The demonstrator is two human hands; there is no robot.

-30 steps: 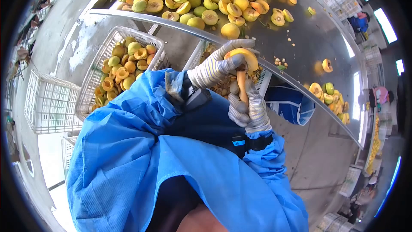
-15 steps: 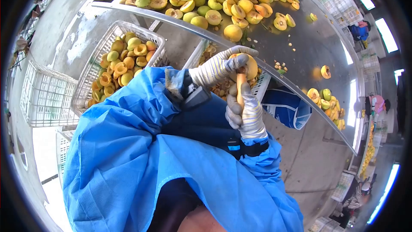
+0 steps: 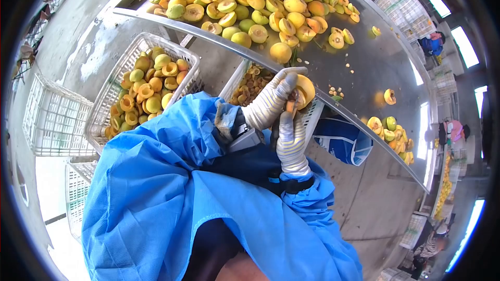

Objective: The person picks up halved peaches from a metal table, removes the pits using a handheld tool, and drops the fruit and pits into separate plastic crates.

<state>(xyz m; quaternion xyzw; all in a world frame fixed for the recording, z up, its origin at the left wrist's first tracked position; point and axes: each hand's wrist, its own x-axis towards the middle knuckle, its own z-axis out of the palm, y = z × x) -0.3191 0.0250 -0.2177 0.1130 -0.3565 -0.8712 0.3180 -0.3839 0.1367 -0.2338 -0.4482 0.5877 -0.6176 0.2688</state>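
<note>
My left hand (image 3: 272, 99), in a striped knit glove, is closed around a yellow peach half (image 3: 305, 91) just off the metal table's near edge. My right hand (image 3: 291, 144), gloved alike, is closed on a wooden-handled tool (image 3: 291, 106) pressed against the cut side of the fruit. The tool's working end is hidden by the fruit and fingers. Below the hands stands a white crate (image 3: 234, 79) of brownish stones or scraps, partly covered by my arms. A large pile of peach halves (image 3: 255, 1) lies on the metal table (image 3: 359, 80).
At left, a white basket (image 3: 194, 62) holds hollowed peach halves, beside an empty-looking white crate (image 3: 57, 119). A smaller group of halves (image 3: 391, 134) lies at the table's right. Under the edge sits a blue-and-white bag (image 3: 341, 140). People work in the right background.
Both hands have come lower and closer together. The peach half has turned in my left hand, and the tool's handle, plainly visible before, is now mostly covered by my right hand.
</note>
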